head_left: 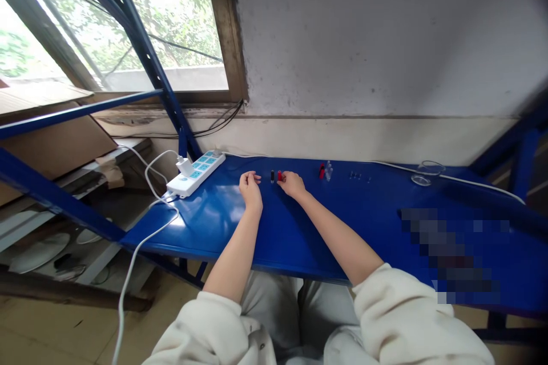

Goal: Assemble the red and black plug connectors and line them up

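While the right hand (293, 184) pinches a red tube (279, 175) near the back edge of the surface (363, 205), the half-curled left hand (250, 187) looks empty; a black tube (272, 175) stands between them; a red piece (322, 171) and clear pieces (329, 171) sit untouched farther right.

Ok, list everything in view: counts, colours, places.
Table: one, blue, centre
Red cylinder: one, red, at right hand
Black cylinder: one, black, beside red cylinder
Red pieces: count unclear, red, table's back
Clear pieces: several, transparent, table's back
Round dishes: about two, clear, table's right
Power strip: one, white, table's left
Cables: several, white, left and back
Rack: one, blue, left
Cardboard: some, brown, left
Window: one, brown-framed, upper left
Wall: one, grey, back
Pixelated patch: contents hidden, dark, right
Sleeves: two, cream, bottom
Left hand: one, bare, centre
Right hand: one, bare, centre
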Available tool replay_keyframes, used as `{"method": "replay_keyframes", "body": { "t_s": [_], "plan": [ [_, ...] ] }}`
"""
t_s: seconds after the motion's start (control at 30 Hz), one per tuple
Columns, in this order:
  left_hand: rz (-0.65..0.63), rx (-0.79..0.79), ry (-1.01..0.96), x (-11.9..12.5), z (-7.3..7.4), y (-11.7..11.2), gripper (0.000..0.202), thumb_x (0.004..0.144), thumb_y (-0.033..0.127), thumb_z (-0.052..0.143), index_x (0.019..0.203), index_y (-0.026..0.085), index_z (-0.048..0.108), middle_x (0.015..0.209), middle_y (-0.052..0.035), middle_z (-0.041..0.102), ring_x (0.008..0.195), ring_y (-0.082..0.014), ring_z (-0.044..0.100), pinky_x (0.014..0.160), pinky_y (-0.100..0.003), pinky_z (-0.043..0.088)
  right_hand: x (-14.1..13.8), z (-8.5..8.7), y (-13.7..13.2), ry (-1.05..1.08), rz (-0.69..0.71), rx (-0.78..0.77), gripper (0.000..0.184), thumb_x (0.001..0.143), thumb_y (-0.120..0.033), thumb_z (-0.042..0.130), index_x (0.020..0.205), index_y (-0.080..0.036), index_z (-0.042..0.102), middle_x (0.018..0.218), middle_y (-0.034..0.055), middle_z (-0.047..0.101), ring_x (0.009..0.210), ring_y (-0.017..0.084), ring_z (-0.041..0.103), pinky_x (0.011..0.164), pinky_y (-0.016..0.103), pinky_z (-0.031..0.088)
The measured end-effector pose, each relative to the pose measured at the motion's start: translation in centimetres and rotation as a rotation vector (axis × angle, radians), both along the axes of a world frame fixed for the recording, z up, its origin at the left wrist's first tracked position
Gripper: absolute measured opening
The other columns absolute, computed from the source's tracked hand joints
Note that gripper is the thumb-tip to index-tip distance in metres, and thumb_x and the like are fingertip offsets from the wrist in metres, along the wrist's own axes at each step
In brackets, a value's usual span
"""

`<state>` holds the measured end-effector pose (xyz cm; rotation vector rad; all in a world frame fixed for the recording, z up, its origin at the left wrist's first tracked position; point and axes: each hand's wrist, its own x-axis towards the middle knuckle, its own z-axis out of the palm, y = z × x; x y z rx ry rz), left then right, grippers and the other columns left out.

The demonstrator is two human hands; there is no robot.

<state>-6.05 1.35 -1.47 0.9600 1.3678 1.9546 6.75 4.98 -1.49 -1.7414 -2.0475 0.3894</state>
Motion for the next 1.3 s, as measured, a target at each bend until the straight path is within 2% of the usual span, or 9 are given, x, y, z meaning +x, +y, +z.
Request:
{"method": "replay_keyframes", "body": {
  "t_s": [0.17,0.6,0.93,1.03,1.17,1.3],
  "plan": [
    [-0.006,-0.008,-0.015,0.1,0.1,0.0,0.017,0.077,0.024,0.040,0.079,0.015,0.054,0.066,-0.0009,0.056,0.056,-0.0084,0.050,0.057,-0.021,0.040,-0.1,-0.2,0.2,-0.021,0.000,-0.013,0.011,0.078,-0.029,0.053,0.082,-0.019,0.056,0.086,0.0052,0.063,0.083,0.017,0.058,0.066,0.025,0.036],
    [-0.012,0.008,-0.030,0.1,0.2,-0.1,0.017,0.077,0.025,0.041,0.079,0.014,0.054,0.065,-0.0008,0.056,0.055,-0.0079,0.049,0.056,-0.020,0.040,-0.3,0.1,0.1,0.083,-0.017,-0.092,0.013,0.072,-0.029,0.058,0.082,-0.020,0.060,0.084,0.0026,0.065,0.081,0.016,0.058,0.064,0.023,0.037],
    [-0.022,-0.006,-0.051,0.2,0.3,-0.2,0.016,0.076,0.024,0.041,0.078,0.014,0.054,0.065,-0.0008,0.056,0.055,-0.0079,0.049,0.055,-0.020,0.040,-0.3,0.3,0.1,0.060,-0.021,-0.118,0.018,0.073,-0.031,0.058,0.087,-0.020,0.058,0.090,0.0040,0.065,0.087,0.019,0.058,0.068,0.026,0.038],
    [-0.023,-0.014,-0.055,0.2,0.4,-0.2,0.016,0.076,0.024,0.041,0.078,0.014,0.053,0.065,-0.0008,0.056,0.055,-0.0080,0.049,0.055,-0.020,0.040,-0.3,0.6,-0.7,0.007,-0.009,-0.083,0.022,0.074,-0.031,0.056,0.093,-0.019,0.058,0.093,0.0055,0.064,0.088,0.020,0.058,0.071,0.028,0.038],
    [-0.014,-0.011,-0.029,0.1,0.4,-0.2,0.017,0.078,0.025,0.040,0.079,0.015,0.053,0.066,-0.0009,0.056,0.056,-0.0085,0.050,0.056,-0.021,0.041,0.7,1.8,-2.7,-0.123,0.041,0.036,0.026,0.077,-0.030,0.053,0.100,-0.017,0.056,0.091,0.0086,0.064,0.086,0.021,0.058,0.073,0.031,0.038],
    [0.014,0.032,0.142,0.2,0.8,-0.8,0.020,0.082,0.027,0.037,0.084,0.016,0.053,0.069,-0.0020,0.056,0.062,-0.0105,0.052,0.061,-0.023,0.043,4.0,3.3,-5.0,-0.092,0.038,0.087,0.022,0.081,-0.035,0.047,0.087,-0.020,0.062,0.082,0.0061,0.065,0.077,0.019,0.060,0.063,0.026,0.039]
  ]
}}
